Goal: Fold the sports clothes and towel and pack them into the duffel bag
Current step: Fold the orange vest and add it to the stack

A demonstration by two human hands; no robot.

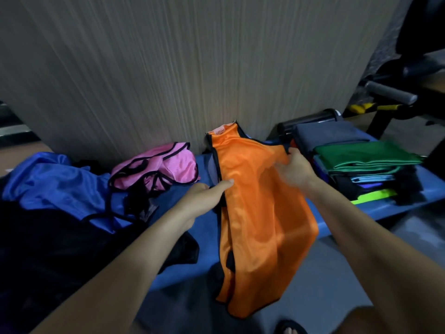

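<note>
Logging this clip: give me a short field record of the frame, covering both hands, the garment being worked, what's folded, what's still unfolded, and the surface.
left hand: fingers straight, resting on the left edge of the orange vest
right hand: grips the vest's upper right edge
orange vest: spread lengthwise, lower end hanging over the front edge of the blue bench
folded: stack at right, green piece on top
unfolded: pink vest, blue garment, black garment at left
duffel bag: not identifiable
</note>
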